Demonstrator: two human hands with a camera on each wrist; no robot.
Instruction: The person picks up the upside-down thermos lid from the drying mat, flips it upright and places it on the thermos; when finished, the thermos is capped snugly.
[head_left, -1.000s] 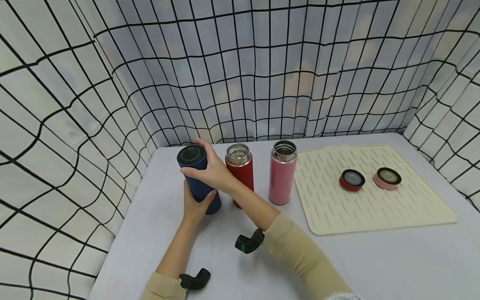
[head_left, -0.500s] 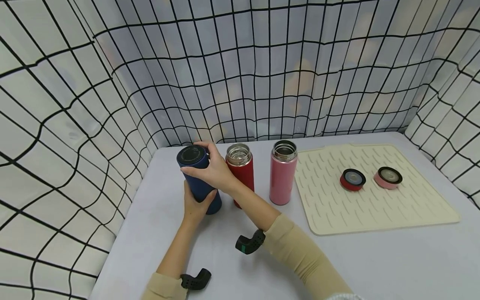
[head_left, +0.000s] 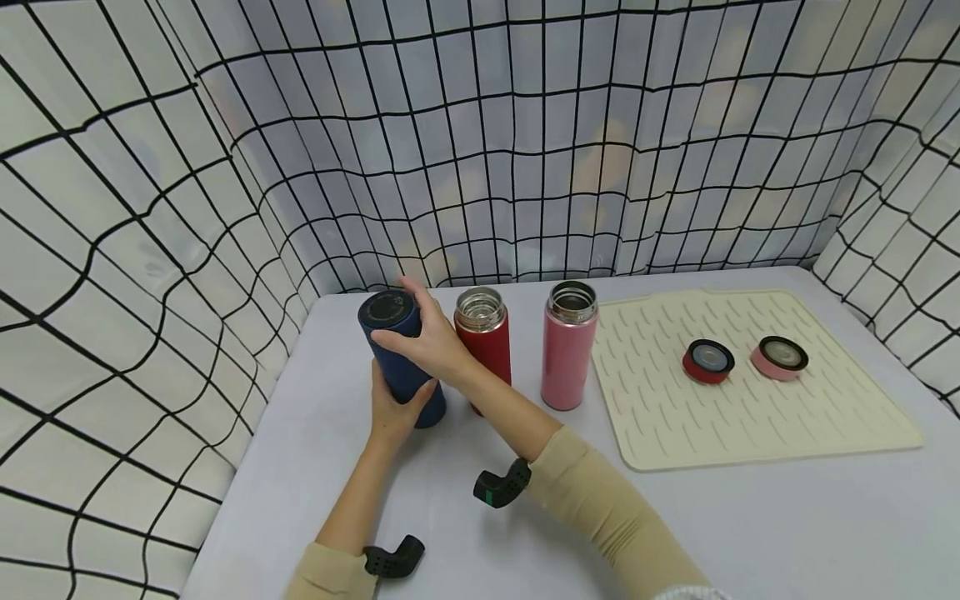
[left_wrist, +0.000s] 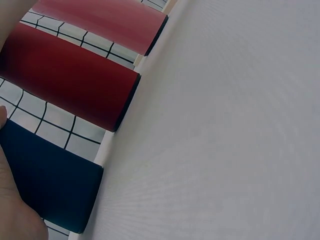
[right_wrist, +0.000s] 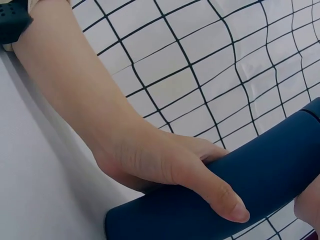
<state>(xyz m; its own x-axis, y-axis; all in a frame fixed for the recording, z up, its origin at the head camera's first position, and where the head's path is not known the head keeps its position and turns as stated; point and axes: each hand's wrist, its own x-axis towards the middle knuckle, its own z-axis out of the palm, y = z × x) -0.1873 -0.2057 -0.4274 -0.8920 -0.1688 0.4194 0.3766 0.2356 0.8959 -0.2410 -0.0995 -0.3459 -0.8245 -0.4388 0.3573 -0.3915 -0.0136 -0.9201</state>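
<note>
- Flasks, three in number, standing in a row near the back left of the grey tabletop (head_left: 750,517): navy flask (head_left: 401,362), red flask (head_left: 483,333), pink flask (head_left: 567,343).
- Navy flask: tilted toward the left, its base on the tabletop, its lid (head_left: 386,307) on; leftmost in the row, with the red flask just beside it.
- Left hand (head_left: 393,408): grip wrapped round the lower body of the navy flask from the near side.
- Right hand (head_left: 427,337): fingers curled about the top of the navy flask at its lid; its forearm crosses in front of the red flask and hides part of it.
- Red and pink flasks: upright, mouths open, without lids.
- Loose lids, two: red lid (head_left: 707,361) and pink lid (head_left: 778,357), side by side on the cream ribbed mat (head_left: 675,417), well apart from the flasks.
- Gridded curtain (head_left: 480,142): encloses the tabletop at back and sides.
</note>
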